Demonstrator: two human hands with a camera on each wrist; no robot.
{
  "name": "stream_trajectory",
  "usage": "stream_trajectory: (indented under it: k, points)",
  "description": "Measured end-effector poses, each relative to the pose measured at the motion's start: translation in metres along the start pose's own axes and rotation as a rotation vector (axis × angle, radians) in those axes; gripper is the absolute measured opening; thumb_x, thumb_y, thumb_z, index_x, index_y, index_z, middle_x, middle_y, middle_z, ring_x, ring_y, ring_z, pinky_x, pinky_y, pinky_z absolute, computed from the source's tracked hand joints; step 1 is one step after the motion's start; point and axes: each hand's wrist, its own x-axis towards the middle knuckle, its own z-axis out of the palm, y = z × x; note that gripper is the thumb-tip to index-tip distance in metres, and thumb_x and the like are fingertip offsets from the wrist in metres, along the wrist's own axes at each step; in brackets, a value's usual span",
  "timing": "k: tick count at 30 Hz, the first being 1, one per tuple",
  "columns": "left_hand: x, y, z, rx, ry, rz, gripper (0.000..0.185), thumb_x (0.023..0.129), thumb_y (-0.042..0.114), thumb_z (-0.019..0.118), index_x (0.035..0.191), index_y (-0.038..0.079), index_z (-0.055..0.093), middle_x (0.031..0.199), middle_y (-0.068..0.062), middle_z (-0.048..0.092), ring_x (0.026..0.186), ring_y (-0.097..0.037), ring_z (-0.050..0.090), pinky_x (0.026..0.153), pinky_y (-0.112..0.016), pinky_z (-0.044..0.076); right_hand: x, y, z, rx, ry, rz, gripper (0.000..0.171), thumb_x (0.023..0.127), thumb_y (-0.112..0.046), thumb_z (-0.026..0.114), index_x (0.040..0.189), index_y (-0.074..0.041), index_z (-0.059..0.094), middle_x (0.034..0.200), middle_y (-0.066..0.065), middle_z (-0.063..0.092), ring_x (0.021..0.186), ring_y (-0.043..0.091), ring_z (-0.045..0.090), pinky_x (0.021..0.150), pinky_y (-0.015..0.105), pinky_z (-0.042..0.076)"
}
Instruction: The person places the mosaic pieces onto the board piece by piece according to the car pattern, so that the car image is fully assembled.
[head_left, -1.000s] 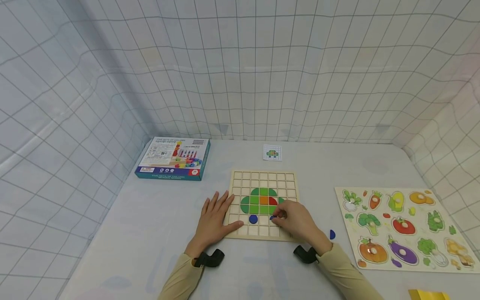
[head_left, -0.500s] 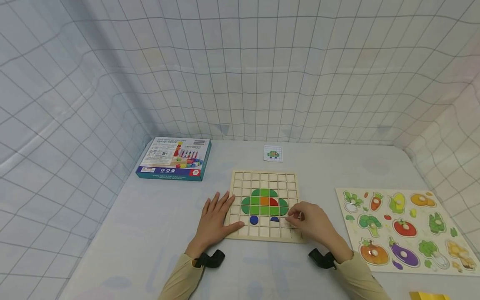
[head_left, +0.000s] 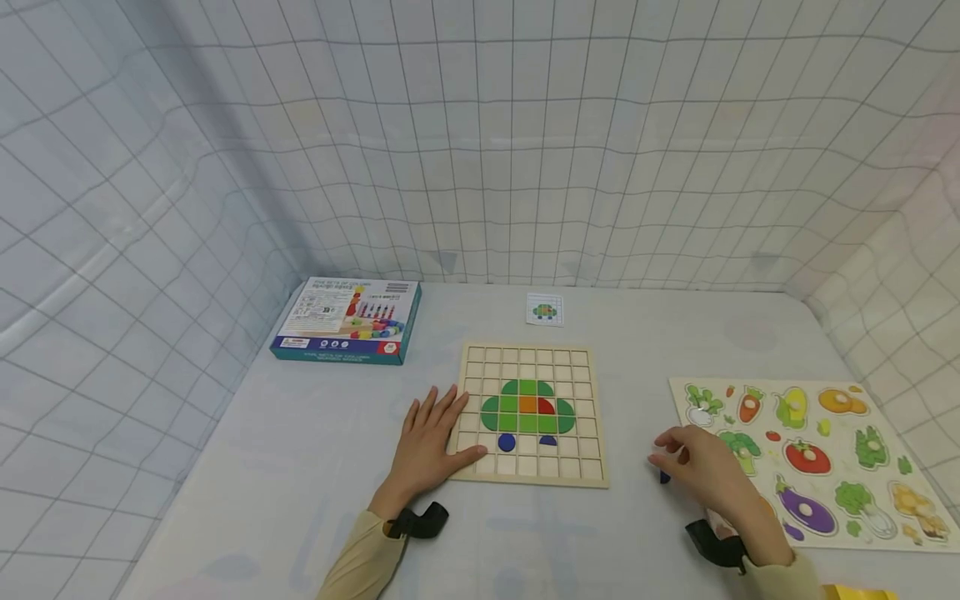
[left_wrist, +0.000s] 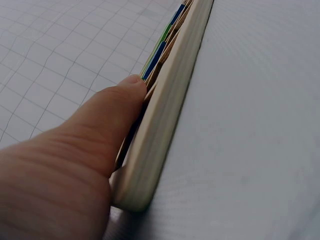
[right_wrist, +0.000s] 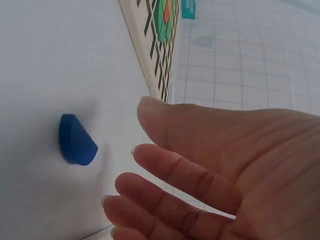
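**Right hand over the loose blue piece, left hand on the board**

Your right hand (head_left: 701,471) hovers above the white table (head_left: 300,467), between the wooden grid board (head_left: 528,479) and the vegetable puzzle (head_left: 806,454). Its fingers (right_wrist: 170,167) are spread and only loosely bent, holding nothing. The small blue piece (right_wrist: 76,140) lies flat on the table just beside your fingertips; the right wrist view shows a gap between it and them, so you are not touching it. In the head view only a sliver of that piece (head_left: 664,477) shows under your hand.

Your left hand (head_left: 431,442) rests flat against the left edge of the board, fingers straight and slightly apart. The thumb (left_wrist: 107,117) lies over the board's near left corner, pressing on its top face.

On the board, a green shape with 1 orange and 1 red tile (head_left: 528,406) fills the middle cells. Below it sit a blue disc (head_left: 507,442) and a blue half-disc (head_left: 548,440), each in its own cell with 1 cell between them.

Behind the board lies a small pattern card (head_left: 544,310), well apart from it. A toy box (head_left: 347,318) lies at the far left of the table. A yellow thing (head_left: 855,592) shows at the bottom right edge; you cannot tell what it is.
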Motion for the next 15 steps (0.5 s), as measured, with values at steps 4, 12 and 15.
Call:
stream_trajectory:
  k: [4,12,15]
  points:
    - [0.0001,0.0,0.0002,0.002,-0.001,-0.001,0.087,0.08,0.062,0.061,0.148,0.014,0.036,0.153,-0.007,0.028,0.142,-0.032,0.01,0.111,-0.053,0.003,-0.0049,0.0045,0.0008,0.001,-0.031,0.031,0.023,0.078,-0.019,0.079,0.094,-0.006,0.07,0.081,0.0,0.058,0.07,0.014,0.049,0.057,0.028,0.043]
    - [-0.0004,0.0008,0.0001,0.0,-0.004,-0.003,0.087,0.08,0.061,0.062,0.148,0.014,0.036,0.153,-0.007,0.028,0.142,-0.032,0.01,0.111,-0.053,0.002,-0.0056,0.0085,0.0059,0.04,-0.044,0.009,0.023,0.074,-0.013,0.081,0.092,-0.006,0.069,0.079,-0.001,0.055,0.07,0.014,0.049,0.058,0.027,0.043]
    - [-0.0001,0.0005,0.0003,0.002,-0.005,-0.003,0.087,0.08,0.061,0.062,0.148,0.014,0.035,0.153,-0.007,0.028,0.142,-0.032,0.01,0.111,-0.053,0.002,-0.0047,0.0084,0.0083,0.075,-0.047,-0.014,0.023,0.073,-0.012,0.081,0.092,-0.007,0.069,0.078,-0.001,0.054,0.069,0.014,0.047,0.058,0.025,0.042]
